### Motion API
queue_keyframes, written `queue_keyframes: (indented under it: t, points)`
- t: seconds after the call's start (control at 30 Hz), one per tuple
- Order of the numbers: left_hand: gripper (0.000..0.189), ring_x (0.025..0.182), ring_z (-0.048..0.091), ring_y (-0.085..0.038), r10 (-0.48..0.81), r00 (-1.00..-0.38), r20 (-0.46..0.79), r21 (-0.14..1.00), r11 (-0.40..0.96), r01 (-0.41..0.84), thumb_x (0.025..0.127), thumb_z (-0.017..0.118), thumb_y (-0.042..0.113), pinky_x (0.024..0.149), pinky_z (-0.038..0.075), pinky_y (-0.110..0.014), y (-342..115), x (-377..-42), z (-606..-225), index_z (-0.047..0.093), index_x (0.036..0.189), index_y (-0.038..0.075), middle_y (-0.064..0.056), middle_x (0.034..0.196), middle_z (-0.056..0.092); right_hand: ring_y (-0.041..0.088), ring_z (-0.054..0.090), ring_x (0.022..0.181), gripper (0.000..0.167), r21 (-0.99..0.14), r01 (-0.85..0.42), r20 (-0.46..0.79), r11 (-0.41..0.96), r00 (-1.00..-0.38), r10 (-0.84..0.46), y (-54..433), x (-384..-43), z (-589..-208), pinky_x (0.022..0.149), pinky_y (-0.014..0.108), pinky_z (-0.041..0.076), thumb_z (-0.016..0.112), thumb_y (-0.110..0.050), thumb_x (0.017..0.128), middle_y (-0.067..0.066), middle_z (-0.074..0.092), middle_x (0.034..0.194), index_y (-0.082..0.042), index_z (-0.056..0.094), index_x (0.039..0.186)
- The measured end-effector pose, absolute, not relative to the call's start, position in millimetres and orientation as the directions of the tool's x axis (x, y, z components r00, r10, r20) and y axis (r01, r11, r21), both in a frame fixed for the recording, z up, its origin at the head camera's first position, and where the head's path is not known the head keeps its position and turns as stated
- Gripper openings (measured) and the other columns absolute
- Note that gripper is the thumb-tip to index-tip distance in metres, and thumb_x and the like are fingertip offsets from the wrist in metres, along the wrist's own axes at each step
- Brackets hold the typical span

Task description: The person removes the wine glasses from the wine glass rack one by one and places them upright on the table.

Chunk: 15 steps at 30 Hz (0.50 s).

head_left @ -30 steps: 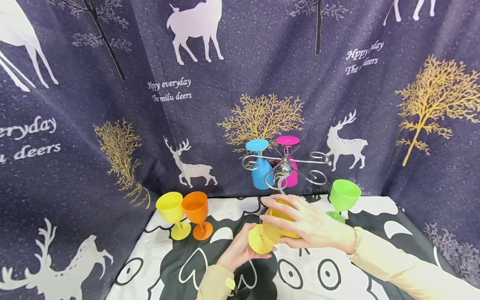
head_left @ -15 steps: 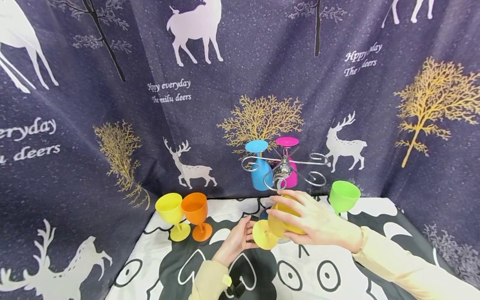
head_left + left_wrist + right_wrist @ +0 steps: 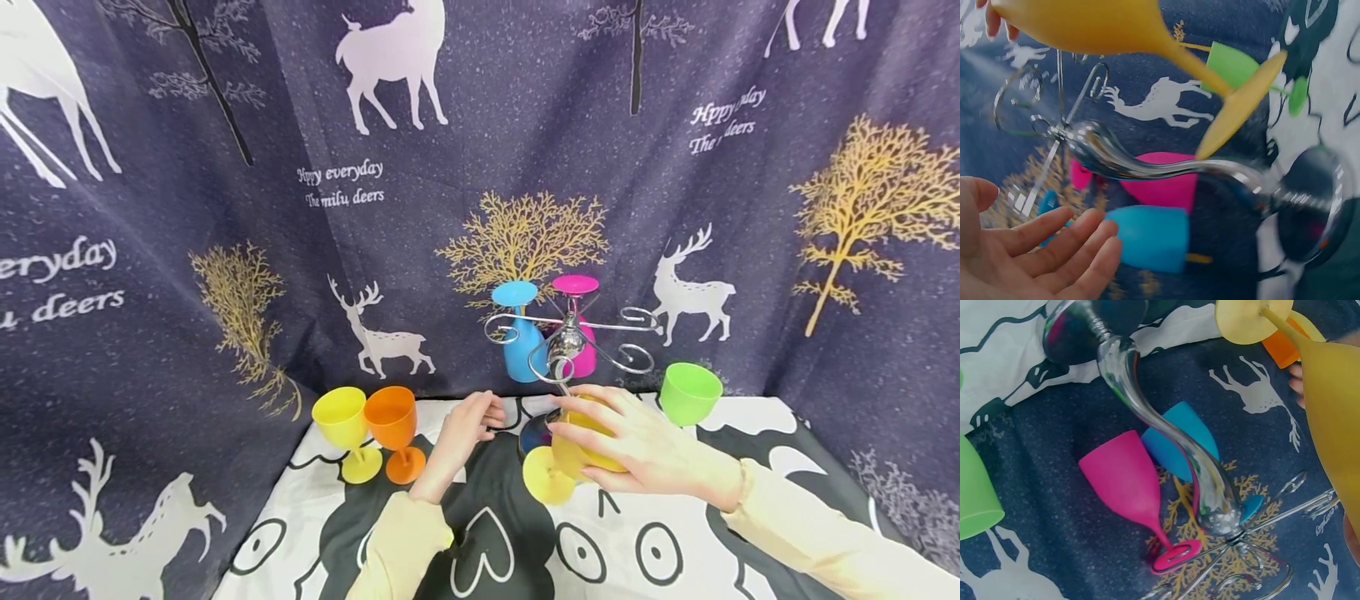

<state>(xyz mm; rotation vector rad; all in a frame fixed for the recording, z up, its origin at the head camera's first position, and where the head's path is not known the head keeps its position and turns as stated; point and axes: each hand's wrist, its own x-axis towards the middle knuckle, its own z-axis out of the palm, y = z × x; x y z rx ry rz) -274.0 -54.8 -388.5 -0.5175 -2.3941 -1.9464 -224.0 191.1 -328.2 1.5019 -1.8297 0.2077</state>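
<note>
My right hand (image 3: 626, 437) grips the bowl of a dark yellow goblet (image 3: 547, 477), its stem and round foot pointing left and toward me. My left hand (image 3: 468, 425) holds nothing; in the left wrist view its fingers (image 3: 1072, 250) are loosely extended. Between the hands and the backdrop rises a curvy chrome goblet rack (image 3: 1141, 162) with scrolled wire arms. Upside down on its far arms hang a blue goblet (image 3: 522, 354) and a pink goblet (image 3: 1125, 475). The held goblet overlaps part of the rack's round base (image 3: 531, 437) in the head view.
On the left of the table stand a light yellow goblet (image 3: 341, 417) and an orange goblet (image 3: 392, 417), side by side. A green goblet (image 3: 690, 396) stands at the back right, partly behind my right hand. A patterned cloth (image 3: 247, 533) covers the table; a dark deer-print curtain (image 3: 480, 150) hangs behind.
My left hand has come off the held goblet's foot and moved left and away from me. My right hand has shifted slightly right with the goblet.
</note>
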Motion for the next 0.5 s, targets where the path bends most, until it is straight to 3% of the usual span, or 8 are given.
queue_keyframes:
  t: [0.23, 0.5]
  points:
    - [0.028, 0.080, 0.058, -0.015, 0.170, -0.845, 0.507, 0.766, 0.361, 0.532, 0.097, 0.043, 0.029, 0.069, 0.047, -0.031, -47.6, -263.4, -360.7, 0.063, 0.097, 0.009, -0.006, 0.087, 0.062, 0.038, 0.048, 0.105, 0.041, 0.317, -0.894, 0.627, 0.317, -0.053, -0.777, 202.2, -221.7, -332.8, 0.082, 0.046, 0.037, 0.046, -0.036, 0.093, 0.015, 0.049, 0.123, -0.005, 0.059, 0.117]
    - [0.022, 0.078, 0.056, -0.011, 0.213, -0.692, 0.689, 0.618, 0.326, 0.716, 0.096, 0.047, 0.023, 0.067, 0.047, -0.025, -33.5, -267.2, -333.2, 0.063, 0.100, 0.008, 0.002, 0.089, 0.058, 0.037, 0.048, 0.104, 0.040, 0.319, -0.897, 0.631, 0.306, -0.040, -0.775, 213.6, -219.0, -334.8, 0.084, 0.044, 0.035, 0.045, -0.033, 0.094, 0.017, 0.051, 0.121, -0.004, 0.059, 0.118]
